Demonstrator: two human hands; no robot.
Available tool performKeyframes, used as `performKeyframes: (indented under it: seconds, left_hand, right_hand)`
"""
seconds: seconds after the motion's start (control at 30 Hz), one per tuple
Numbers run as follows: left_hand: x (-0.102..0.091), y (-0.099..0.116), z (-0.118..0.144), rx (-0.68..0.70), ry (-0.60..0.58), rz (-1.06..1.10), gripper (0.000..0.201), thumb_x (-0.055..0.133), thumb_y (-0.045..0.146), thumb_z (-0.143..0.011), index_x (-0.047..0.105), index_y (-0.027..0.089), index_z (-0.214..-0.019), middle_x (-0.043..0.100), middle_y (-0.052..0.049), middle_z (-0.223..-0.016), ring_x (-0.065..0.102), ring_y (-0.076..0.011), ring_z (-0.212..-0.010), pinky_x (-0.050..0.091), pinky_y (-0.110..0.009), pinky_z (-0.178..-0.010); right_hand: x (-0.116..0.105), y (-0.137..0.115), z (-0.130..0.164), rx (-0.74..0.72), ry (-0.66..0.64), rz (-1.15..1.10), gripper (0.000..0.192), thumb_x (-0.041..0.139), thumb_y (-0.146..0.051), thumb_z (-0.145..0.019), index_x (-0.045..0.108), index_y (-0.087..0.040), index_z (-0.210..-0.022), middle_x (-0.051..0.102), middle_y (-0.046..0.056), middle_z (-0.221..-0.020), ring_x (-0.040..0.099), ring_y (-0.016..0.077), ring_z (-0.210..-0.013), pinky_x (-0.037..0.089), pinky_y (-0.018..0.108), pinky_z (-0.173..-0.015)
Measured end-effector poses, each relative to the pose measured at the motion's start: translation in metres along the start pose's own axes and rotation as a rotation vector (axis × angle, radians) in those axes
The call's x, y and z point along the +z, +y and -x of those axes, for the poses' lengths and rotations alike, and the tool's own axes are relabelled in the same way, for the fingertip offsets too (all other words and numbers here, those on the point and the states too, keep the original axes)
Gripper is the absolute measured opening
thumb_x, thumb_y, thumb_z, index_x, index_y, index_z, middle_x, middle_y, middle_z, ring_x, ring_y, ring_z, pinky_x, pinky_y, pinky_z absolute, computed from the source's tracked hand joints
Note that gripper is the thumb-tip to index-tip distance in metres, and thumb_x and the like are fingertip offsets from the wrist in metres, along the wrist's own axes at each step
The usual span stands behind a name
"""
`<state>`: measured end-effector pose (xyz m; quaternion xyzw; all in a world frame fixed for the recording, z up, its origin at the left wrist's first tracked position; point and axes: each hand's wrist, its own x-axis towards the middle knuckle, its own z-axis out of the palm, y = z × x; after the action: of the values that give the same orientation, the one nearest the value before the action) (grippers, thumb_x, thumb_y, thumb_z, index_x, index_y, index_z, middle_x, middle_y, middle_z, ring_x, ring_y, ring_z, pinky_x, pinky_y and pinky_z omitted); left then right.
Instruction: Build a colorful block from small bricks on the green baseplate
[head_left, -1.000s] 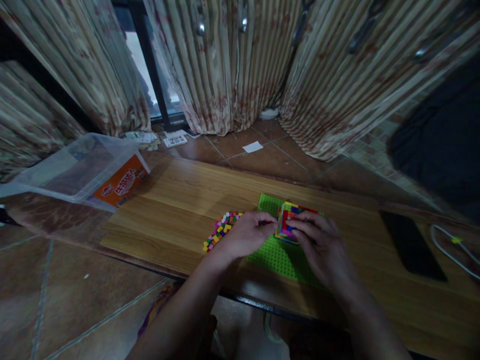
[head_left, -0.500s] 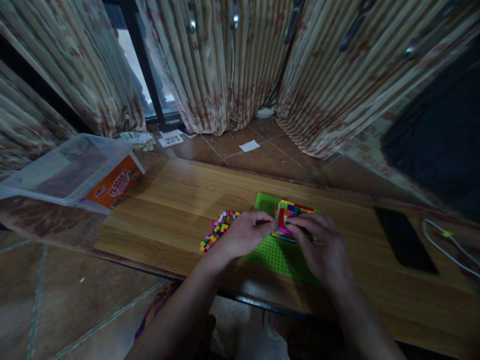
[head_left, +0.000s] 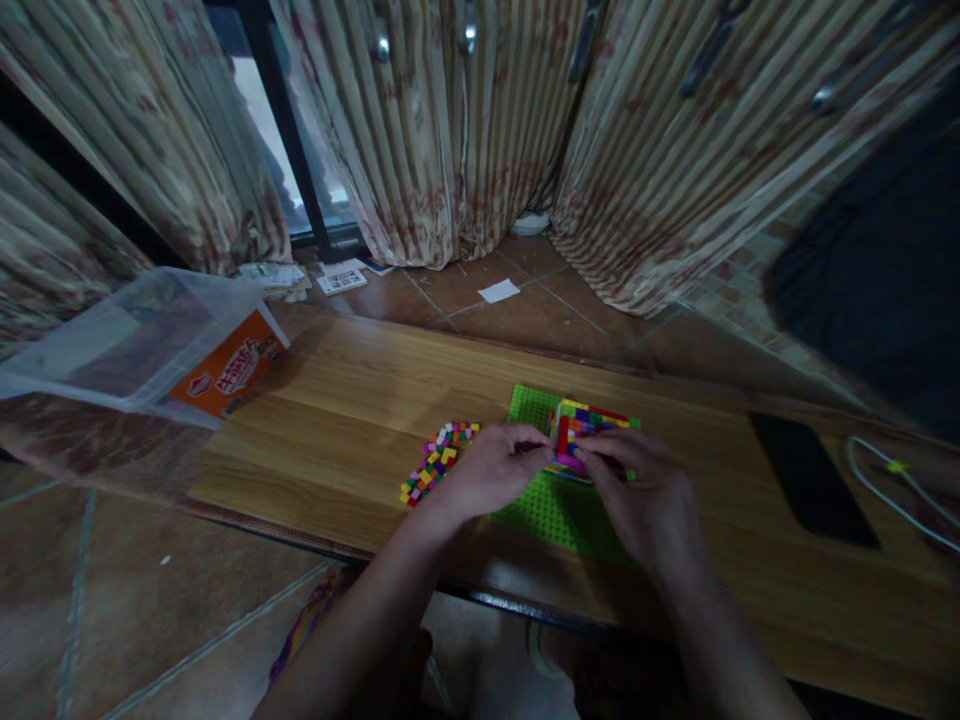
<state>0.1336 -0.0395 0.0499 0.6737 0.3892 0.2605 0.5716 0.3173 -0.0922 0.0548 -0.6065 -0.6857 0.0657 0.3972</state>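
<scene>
A green studded baseplate [head_left: 555, 515] lies on the wooden table, carrying a low block structure [head_left: 592, 411] of many-coloured toy bricks. My left hand [head_left: 499, 468] is at the structure's left side, thumb and forefinger closed together; anything in that pinch is hidden. My right hand [head_left: 652, 490] reaches over the right part of the structure, its thumb and forefinger pressed together at the bricks on top. Whatever those fingertips hold is too small to make out. Left of my left hand lies a pile of loose small bricks [head_left: 431, 465] in mixed colours.
A clear plastic bin [head_left: 142, 390] with an orange label sits at the table's left end. On the right lie a black phone-like slab [head_left: 810, 480] and a white cable [head_left: 900, 480]. Papers [head_left: 341, 280] rest on the tiled floor below the curtains [head_left: 450, 150].
Both hands stay almost in place at the structure. My left fingertips have shifted very slightly to the right and down.
</scene>
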Motion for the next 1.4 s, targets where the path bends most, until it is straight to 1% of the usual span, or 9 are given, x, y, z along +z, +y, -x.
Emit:
performKeyframes:
  seconds: [0.13, 0.33, 0.43, 0.67, 0.97, 1.13, 1.2, 1.3, 1.4]
  left_hand:
    - [0.000, 0.001, -0.001, -0.007, 0.009, -0.005, 0.029, 0.052, 0.034, -0.085, 0.071, 0.015, -0.093, 0.064, 0.000, -0.075, 0.052, -0.0119, -0.066, 0.040, -0.023, -0.062]
    - [0.001, 0.001, 0.000, -0.014, 0.013, 0.002, 0.028, 0.052, 0.035, -0.085, 0.071, 0.015, -0.091, 0.063, 0.000, -0.073, 0.050, -0.0114, -0.065, 0.039, -0.023, -0.061]
    - [0.001, 0.001, 0.000, -0.005, 0.014, 0.008, 0.029, 0.052, 0.035, -0.086, 0.071, 0.014, -0.092, 0.063, 0.000, -0.074, 0.050, -0.0115, -0.065, 0.039, -0.023, -0.061]
    - [0.001, 0.002, -0.001, 0.009, 0.015, 0.006, 0.026, 0.052, 0.033, -0.086, 0.071, 0.015, -0.092, 0.064, -0.001, -0.076, 0.052, -0.0123, -0.069, 0.040, -0.024, -0.064]
    - [0.001, 0.005, -0.001, 0.003, 0.013, 0.018, 0.025, 0.052, 0.031, -0.086, 0.070, 0.014, -0.089, 0.063, 0.000, -0.074, 0.051, -0.0115, -0.067, 0.040, -0.024, -0.064]
    - [0.002, 0.003, 0.000, 0.010, 0.019, -0.006, 0.027, 0.051, 0.033, -0.086, 0.071, 0.015, -0.090, 0.064, 0.000, -0.075, 0.052, -0.0119, -0.066, 0.041, -0.024, -0.064]
    - [0.002, 0.002, 0.000, 0.011, 0.027, -0.013, 0.027, 0.051, 0.033, -0.086, 0.071, 0.015, -0.091, 0.065, 0.000, -0.075, 0.052, -0.0121, -0.066, 0.041, -0.024, -0.063]
    - [0.002, 0.001, -0.002, 0.021, 0.067, -0.035, 0.026, 0.052, 0.032, -0.086, 0.072, 0.015, -0.091, 0.067, -0.001, -0.076, 0.055, -0.0126, -0.067, 0.042, -0.024, -0.063]
    - [0.005, 0.000, -0.005, 0.032, 0.156, -0.043, 0.024, 0.053, 0.030, -0.085, 0.072, 0.016, -0.092, 0.071, -0.002, -0.082, 0.059, -0.0138, -0.071, 0.045, -0.024, -0.065]
  right_hand:
    - [0.003, 0.002, -0.001, 0.090, 0.048, -0.019, 0.014, 0.067, -0.038, -0.083, 0.074, -0.026, -0.080, 0.070, 0.004, -0.087, 0.063, 0.0223, -0.085, 0.050, 0.039, -0.078]
    - [0.001, 0.011, 0.000, 0.161, 0.037, -0.107, 0.015, 0.067, -0.038, -0.082, 0.074, -0.025, -0.083, 0.068, 0.004, -0.090, 0.063, 0.0215, -0.085, 0.049, 0.038, -0.079]
    - [-0.003, 0.016, -0.001, 0.188, 0.033, -0.110, 0.016, 0.066, -0.038, -0.082, 0.074, -0.024, -0.084, 0.068, 0.005, -0.091, 0.063, 0.0219, -0.087, 0.048, 0.039, -0.080]
    - [-0.001, 0.020, -0.002, 0.164, 0.055, -0.071, 0.014, 0.071, -0.037, -0.079, 0.074, -0.024, -0.082, 0.067, 0.004, -0.091, 0.062, 0.0228, -0.090, 0.046, 0.042, -0.085]
    - [0.003, 0.012, -0.003, 0.167, 0.069, -0.067, 0.013, 0.071, -0.038, -0.079, 0.074, -0.025, -0.078, 0.066, 0.004, -0.091, 0.061, 0.0223, -0.091, 0.046, 0.041, -0.086]
    - [0.003, 0.015, -0.002, 0.185, 0.070, -0.085, 0.014, 0.070, -0.038, -0.078, 0.073, -0.024, -0.078, 0.067, 0.004, -0.090, 0.062, 0.0224, -0.090, 0.046, 0.041, -0.085]
    - [0.001, 0.016, -0.002, 0.194, 0.091, -0.102, 0.016, 0.069, -0.039, -0.079, 0.073, -0.024, -0.078, 0.067, 0.004, -0.089, 0.062, 0.0221, -0.088, 0.047, 0.041, -0.084]
    - [-0.002, 0.014, -0.002, 0.192, 0.162, -0.057, 0.020, 0.066, -0.042, -0.081, 0.073, -0.023, -0.083, 0.066, 0.005, -0.094, 0.061, 0.0236, -0.094, 0.045, 0.043, -0.088]
    - [-0.003, 0.008, -0.003, 0.219, 0.197, 0.019, 0.030, 0.064, -0.045, -0.082, 0.070, -0.022, -0.100, 0.062, 0.009, -0.110, 0.056, 0.0270, -0.108, 0.041, 0.048, -0.096]
